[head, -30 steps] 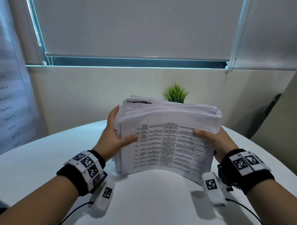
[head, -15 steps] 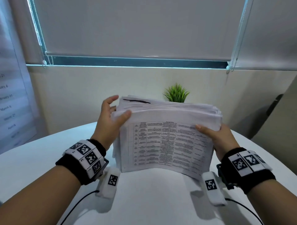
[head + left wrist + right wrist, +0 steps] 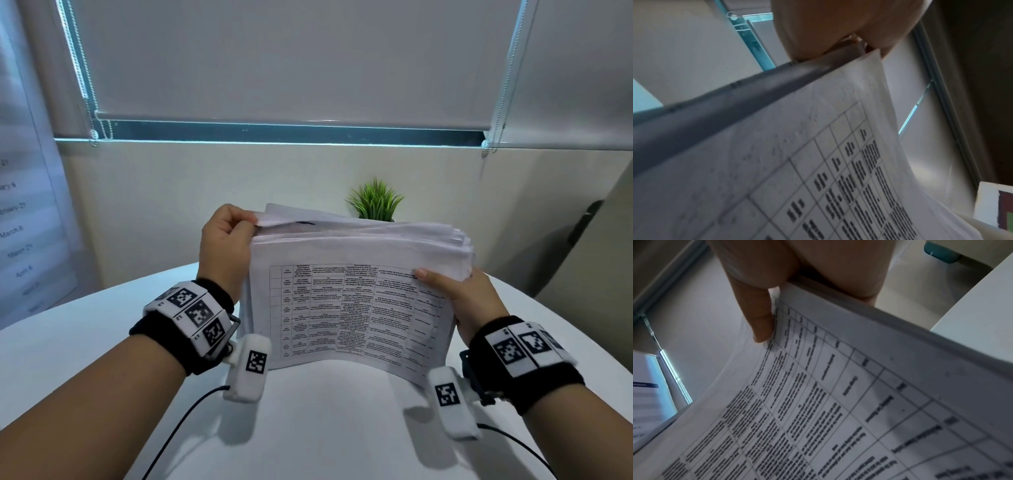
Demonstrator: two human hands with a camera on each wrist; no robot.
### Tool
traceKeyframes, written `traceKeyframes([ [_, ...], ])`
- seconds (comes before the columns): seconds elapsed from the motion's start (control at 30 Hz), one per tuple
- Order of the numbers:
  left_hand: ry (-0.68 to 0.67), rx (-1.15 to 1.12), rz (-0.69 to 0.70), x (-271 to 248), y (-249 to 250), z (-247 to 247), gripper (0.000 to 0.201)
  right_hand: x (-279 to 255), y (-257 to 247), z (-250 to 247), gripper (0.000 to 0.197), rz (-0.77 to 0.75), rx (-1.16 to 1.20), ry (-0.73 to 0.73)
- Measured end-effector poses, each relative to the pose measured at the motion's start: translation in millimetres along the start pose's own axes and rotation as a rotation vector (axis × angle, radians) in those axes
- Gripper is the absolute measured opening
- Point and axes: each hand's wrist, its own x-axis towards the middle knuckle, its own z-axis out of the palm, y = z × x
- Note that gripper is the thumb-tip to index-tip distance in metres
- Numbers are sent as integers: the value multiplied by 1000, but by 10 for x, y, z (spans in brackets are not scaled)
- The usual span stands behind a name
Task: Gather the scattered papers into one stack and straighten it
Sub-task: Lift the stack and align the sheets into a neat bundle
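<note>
The stack of papers (image 3: 346, 308) stands on its long edge on the white worktop (image 3: 102, 342), held upright between both hands. Its long axis runs left to right, and its printed face, a table of text that reads upside down, is turned toward the person. The lower edge bows in a curve toward the person and rests on or just above the worktop; which one cannot be told. The upper edges of the sheets are uneven and fan out toward the back.

The left hand (image 3: 224, 246) is at the stack's upper left corner, its fingers (image 3: 239, 219) curled and pinching a few of the rear sheets at their top edge. A second ago this hand lay lower on the left side, with the thumb pressed across the front page; half a second ago it was spread at the top corner.

The right hand (image 3: 459, 298) grips the right side of the stack, thumb flat on the front page and the other fingers hidden behind it, much where it was a second ago. In the right wrist view the thumb (image 3: 760, 321) lies on the printed sheet (image 3: 818, 402).

A small green plant (image 3: 375, 200) shows behind the stack.
</note>
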Motion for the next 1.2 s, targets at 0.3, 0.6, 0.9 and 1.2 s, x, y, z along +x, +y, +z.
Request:
traceKeyframes([
  [0.3,-4,131,60,75,-16,-32,23,-15,-23,11,55,18,-5,6],
  [0.6,-50,-70,-282,-156,-311,-182,26,-18,-5,19,63,19,3,-32],
  [0.9,-251,7,-61,-135,-113,-162,72,85,96,-34,24,48,-51,68],
  [1.2,-343,299,-7,340,223,89,7,40,37,1,30,61,-29,50],
])
